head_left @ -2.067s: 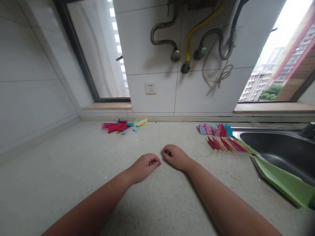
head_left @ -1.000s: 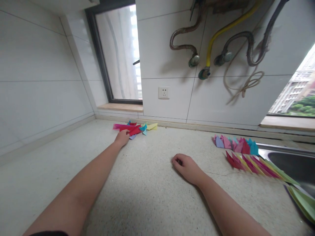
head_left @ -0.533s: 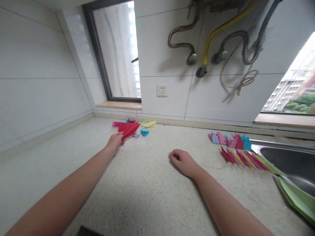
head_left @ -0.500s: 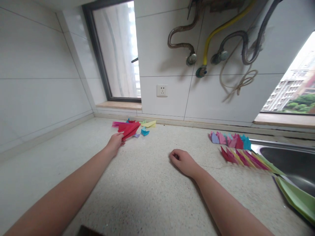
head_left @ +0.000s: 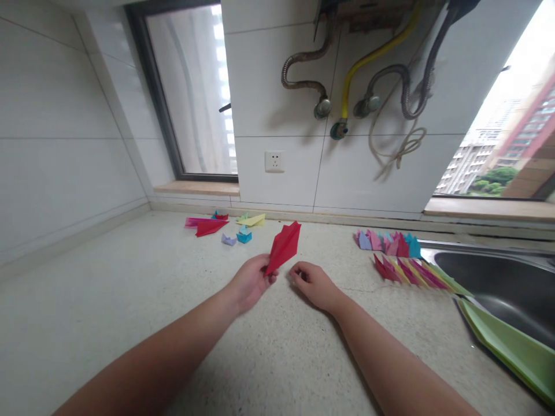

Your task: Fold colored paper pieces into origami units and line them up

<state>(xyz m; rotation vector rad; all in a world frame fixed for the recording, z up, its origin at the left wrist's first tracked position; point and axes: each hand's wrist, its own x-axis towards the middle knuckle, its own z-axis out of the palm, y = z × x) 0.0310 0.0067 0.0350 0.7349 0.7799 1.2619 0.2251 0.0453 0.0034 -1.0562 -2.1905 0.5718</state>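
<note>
My left hand (head_left: 250, 281) pinches the tail of a red folded paper plane (head_left: 285, 245) and holds it tilted up over the middle of the speckled countertop (head_left: 130, 300). My right hand (head_left: 313, 283) rests on the counter just right of it, fingers curled in, with nothing visible in them. Behind, near the wall, lies a loose pile of folded paper pieces (head_left: 221, 226) in red, pink, yellow and blue.
A row of small coloured paper shapes (head_left: 387, 242) and a fanned row of paper planes (head_left: 411, 271) lie beside the steel sink (head_left: 503, 277). Large green paper planes (head_left: 507, 341) overlap the sink's edge. A tiled wall with a socket (head_left: 274, 162) and hoses stands behind.
My left hand reached out to the pile by the wall, took a red paper plane and brought it back to the middle beside my right hand, which stayed put.
</note>
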